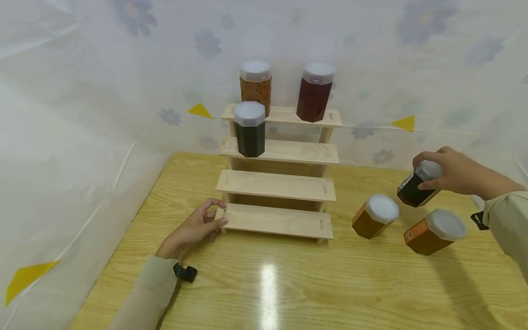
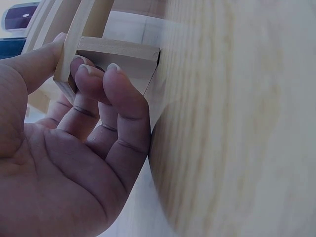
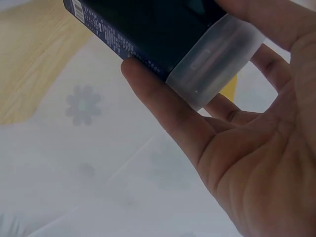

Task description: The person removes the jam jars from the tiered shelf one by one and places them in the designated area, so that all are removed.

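My left hand [image 1: 197, 228] pinches the left end of the lowest step of a wooden tiered rack [image 1: 276, 220], thumb above and fingers curled beneath in the left wrist view. Over at the right, my right hand [image 1: 455, 169] grips a dark jar [image 1: 414, 189] around its frosted white lid [image 3: 217, 59]. The jar tilts, and printed text with a barcode shows along its side in the right wrist view. Just in front of it stand two amber jars with white lids, one nearer the rack [image 1: 373, 217] and the other [image 1: 433, 233] farther right.
On the top step stand a speckled orange jar [image 1: 255, 87] and a dark red jar [image 1: 315, 94]. A black jar [image 1: 250, 130] stands on the step below, toward its left end. Flowered white sheeting [image 1: 363, 59] hangs behind the wood-grain table [image 1: 231, 284], with yellow triangles on it.
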Demonstrator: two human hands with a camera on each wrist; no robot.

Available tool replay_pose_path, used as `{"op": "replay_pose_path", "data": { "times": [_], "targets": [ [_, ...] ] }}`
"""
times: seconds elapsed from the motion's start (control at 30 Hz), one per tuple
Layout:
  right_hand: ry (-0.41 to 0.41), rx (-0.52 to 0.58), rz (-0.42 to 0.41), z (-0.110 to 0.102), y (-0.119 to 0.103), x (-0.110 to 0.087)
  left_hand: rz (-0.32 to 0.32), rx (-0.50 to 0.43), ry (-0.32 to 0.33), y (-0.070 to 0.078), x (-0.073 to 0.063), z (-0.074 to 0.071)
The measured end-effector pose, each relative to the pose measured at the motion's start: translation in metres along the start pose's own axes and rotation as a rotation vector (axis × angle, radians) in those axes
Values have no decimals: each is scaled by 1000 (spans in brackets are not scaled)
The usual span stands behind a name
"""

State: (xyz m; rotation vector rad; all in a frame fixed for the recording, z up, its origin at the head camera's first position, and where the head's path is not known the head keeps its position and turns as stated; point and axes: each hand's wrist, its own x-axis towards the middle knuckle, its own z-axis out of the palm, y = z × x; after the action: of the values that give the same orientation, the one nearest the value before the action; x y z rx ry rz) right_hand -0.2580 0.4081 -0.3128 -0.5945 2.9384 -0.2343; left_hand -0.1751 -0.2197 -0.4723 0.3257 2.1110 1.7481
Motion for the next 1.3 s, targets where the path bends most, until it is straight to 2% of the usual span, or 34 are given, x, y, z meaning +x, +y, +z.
{"op": "replay_pose_path", "data": {
  "times": [0.33, 0.77, 1.3],
  "targets": [
    [-75, 13, -20, 9, 9, 2, 9, 3, -8, 1, 0, 0],
    [-116, 73, 0, 24, 18, 2, 8, 16, -1, 0, 1, -1],
    [-124, 38, -9, 32, 16, 3, 6, 19, 7, -1, 2, 0]
  ]
}}
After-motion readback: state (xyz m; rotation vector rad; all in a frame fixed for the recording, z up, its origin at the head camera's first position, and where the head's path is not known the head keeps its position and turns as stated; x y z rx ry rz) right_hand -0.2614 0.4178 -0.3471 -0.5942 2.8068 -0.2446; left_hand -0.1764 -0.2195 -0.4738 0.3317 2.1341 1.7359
